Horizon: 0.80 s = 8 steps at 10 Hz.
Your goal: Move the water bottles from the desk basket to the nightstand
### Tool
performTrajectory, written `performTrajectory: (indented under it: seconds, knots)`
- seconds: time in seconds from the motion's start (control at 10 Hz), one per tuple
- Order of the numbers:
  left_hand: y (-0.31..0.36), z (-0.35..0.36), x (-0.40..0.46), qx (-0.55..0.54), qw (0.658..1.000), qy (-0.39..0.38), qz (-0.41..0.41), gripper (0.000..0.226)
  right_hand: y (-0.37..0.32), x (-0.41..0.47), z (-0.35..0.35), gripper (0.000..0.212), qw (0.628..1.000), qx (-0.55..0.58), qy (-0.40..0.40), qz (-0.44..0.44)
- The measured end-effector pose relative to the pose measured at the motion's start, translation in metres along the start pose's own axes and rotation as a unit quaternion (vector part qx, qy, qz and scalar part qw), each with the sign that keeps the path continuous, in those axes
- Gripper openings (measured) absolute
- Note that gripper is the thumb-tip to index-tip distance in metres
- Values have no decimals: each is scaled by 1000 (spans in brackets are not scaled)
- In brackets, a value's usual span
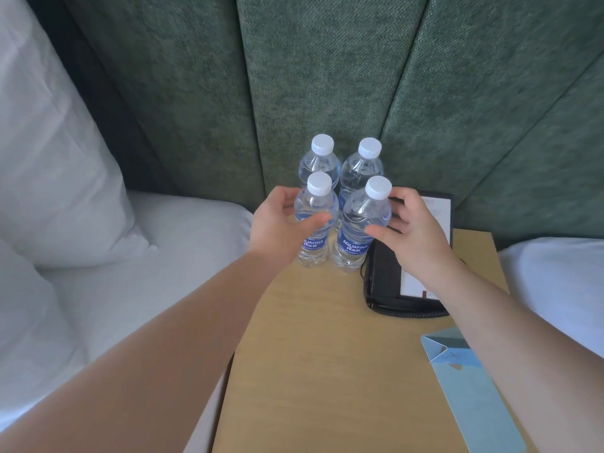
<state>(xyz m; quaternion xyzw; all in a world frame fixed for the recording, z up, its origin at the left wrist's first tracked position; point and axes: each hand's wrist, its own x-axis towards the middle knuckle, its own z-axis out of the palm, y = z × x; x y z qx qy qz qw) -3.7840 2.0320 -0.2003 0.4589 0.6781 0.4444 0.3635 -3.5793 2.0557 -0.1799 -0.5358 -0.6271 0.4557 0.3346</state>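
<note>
Four clear water bottles with white caps and blue labels stand upright in a tight square at the back of the wooden nightstand (313, 338). My left hand (277, 227) wraps the front-left bottle (315, 204), with the thumb across its front and the fingers behind it. My right hand (415, 233) is beside the front-right bottle (359, 217), fingers spread apart, with the thumb tip at the label. The two rear bottles (322, 161) (362, 168) stand free against the green padded headboard (327, 76). The desk basket is not in view.
A black folder with a white card (389, 282) lies right of the bottles, partly under my right wrist. A light blue card sleeve (470, 387) lies at the nightstand's front right. White pillows and bedding (65, 191) flank the left, more white bedding (555, 282) the right.
</note>
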Motion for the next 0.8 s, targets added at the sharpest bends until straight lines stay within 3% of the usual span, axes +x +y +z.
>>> performTrajectory:
  seconds: [0.3, 0.6, 0.8]
  knots:
    - [-3, 11, 7, -28, 1000, 0, 13, 44, 4, 4, 7, 47, 999, -1, 32, -24]
    - [-6, 20, -6, 13, 1000, 8, 11, 56, 7, 3, 10, 48, 999, -5, 27, -18]
    - [13, 6, -16, 123, 992, -7, -9, 85, -8, -14, -1, 80, 998, -40, 26, 42]
